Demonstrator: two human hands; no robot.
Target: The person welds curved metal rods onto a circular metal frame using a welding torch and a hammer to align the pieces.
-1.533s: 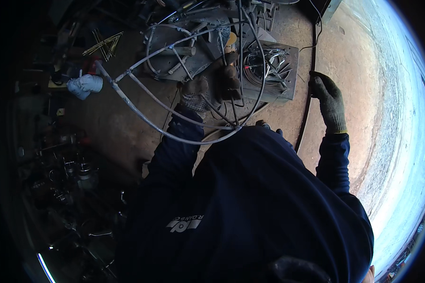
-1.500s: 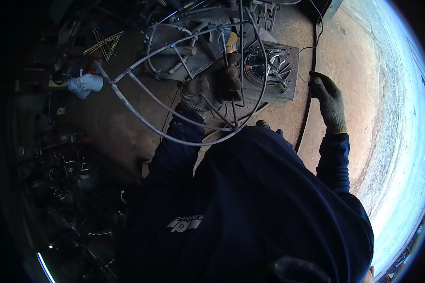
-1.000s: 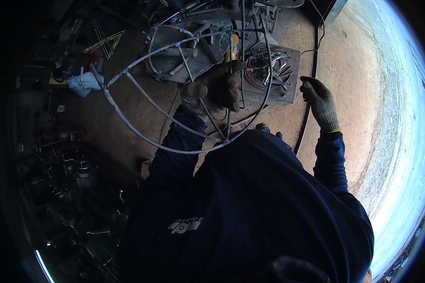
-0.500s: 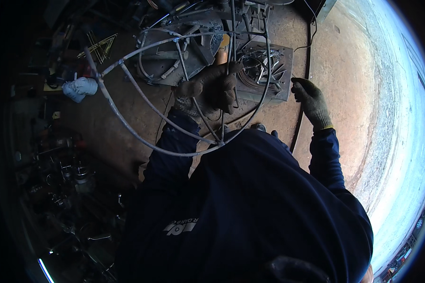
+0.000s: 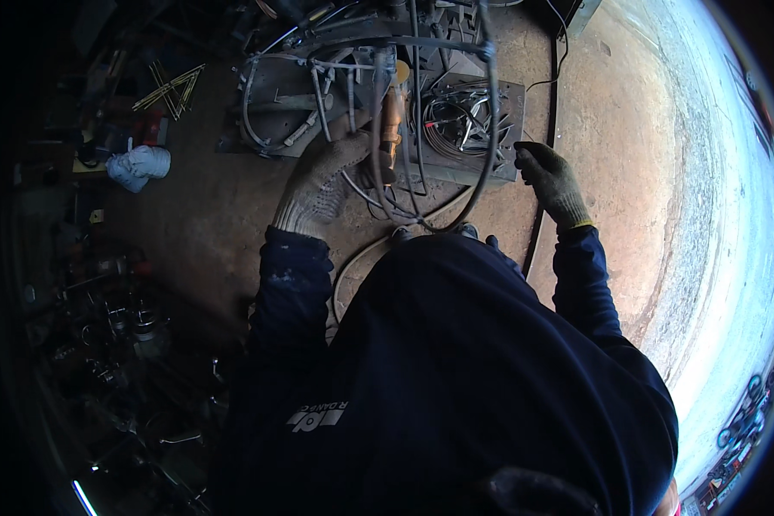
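Left hand (image 5: 322, 176) wrapped on frame (image 5: 494, 120), fingertips partly hidden. Frame centre, held up, not set down; rods look joined (finish of joints unclear). Coil (image 5: 450, 144) beyond. Right hand (image 5: 556, 182) off frame, fingers curled; can't tell if pinching anything.

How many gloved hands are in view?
2. Left hand, at the bent-rod frame; right hand, to the right of the metal block with the wire coil. Dark areas could hide more.
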